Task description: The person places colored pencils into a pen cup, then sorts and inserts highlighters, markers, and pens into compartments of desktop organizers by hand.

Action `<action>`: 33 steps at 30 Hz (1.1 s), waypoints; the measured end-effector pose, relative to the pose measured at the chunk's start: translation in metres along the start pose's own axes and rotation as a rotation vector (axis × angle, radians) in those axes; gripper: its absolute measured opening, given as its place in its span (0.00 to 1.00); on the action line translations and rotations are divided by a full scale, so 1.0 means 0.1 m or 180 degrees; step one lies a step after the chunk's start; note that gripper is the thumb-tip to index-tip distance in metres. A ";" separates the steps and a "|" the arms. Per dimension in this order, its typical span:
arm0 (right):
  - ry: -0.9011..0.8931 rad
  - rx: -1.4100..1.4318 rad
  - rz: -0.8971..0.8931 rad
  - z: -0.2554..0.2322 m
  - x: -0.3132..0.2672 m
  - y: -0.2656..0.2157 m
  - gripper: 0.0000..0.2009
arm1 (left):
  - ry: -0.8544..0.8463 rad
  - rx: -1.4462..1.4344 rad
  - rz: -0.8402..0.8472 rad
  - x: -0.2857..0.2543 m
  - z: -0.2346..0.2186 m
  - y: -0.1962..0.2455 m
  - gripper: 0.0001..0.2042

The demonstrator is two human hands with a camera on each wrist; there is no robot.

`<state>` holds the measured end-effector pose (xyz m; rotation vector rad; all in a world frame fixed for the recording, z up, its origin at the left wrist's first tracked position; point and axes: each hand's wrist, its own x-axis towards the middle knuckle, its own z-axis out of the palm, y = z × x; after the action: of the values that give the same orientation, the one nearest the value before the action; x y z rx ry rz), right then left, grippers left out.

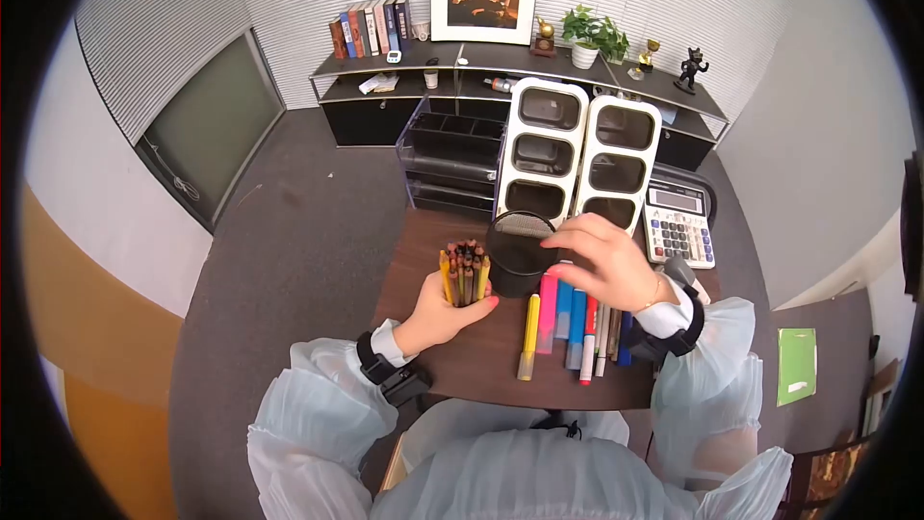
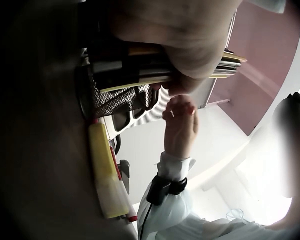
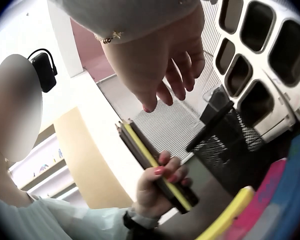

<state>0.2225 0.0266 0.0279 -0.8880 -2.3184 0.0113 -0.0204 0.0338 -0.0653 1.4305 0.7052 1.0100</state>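
Note:
My left hand (image 1: 433, 318) grips a bundle of pencils (image 1: 464, 277), their sharpened points up, left of a black mesh pen cup (image 1: 517, 281). In the right wrist view the bundle (image 3: 152, 167) tilts, with fingers and thumb wrapped round its lower part. My right hand (image 1: 608, 268) holds nothing. Its thumb and fingers are spread apart, with the fingertips beside the cup's right rim. In front of the cup lies a row of pens: a yellow highlighter (image 1: 529, 332), a pink one (image 1: 548, 316), blue ones (image 1: 576, 327) and a red-and-white marker (image 1: 588, 342) among them.
Behind the cup stand two white organizers with dark compartments (image 1: 581, 149). A clear drawer unit (image 1: 448, 159) is at the back left, and a calculator (image 1: 679, 226) at the right. The brown desk's (image 1: 481, 395) front edge is close to the person's body.

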 end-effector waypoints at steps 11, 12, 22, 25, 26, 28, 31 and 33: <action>-0.0388 0.1114 0.0473 0.24 0.00 -0.22 0.14 | -0.0959 0.0098 -0.0033 0.18 0.17 -0.07 0.15; -0.0383 0.1116 0.0487 0.25 -0.02 -0.21 0.14 | -0.0992 0.0135 -0.0065 0.17 0.18 -0.08 0.15; -0.0346 0.1434 0.0525 -0.13 -0.01 -0.16 0.07 | -0.0821 -0.0046 -0.0324 0.16 0.24 -0.01 0.11; 0.0322 0.1465 0.0529 -0.38 -0.05 -0.08 0.05 | -0.0887 0.0146 -0.0395 0.15 0.21 -0.04 0.10; 0.0737 0.1825 0.0883 -0.43 -0.09 -0.07 0.04 | -0.0889 0.0158 -0.0409 0.14 0.21 -0.05 0.10; 0.1861 0.2252 0.1120 -0.49 -0.08 -0.07 0.04 | -0.0729 -0.0036 -0.0431 0.14 0.23 -0.07 0.08; 0.1802 0.1677 0.0956 -0.38 -0.03 0.06 0.04 | -0.0874 0.0282 -0.0453 0.15 0.20 -0.09 0.09; 0.1069 0.1424 0.0773 -0.23 0.06 0.14 0.03 | -0.0935 0.0393 -0.0462 0.15 0.20 -0.04 0.09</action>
<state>0.2410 0.0360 0.0461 -0.8548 -1.7867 0.4335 0.0046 0.0388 -0.0657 1.5705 0.6521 0.6361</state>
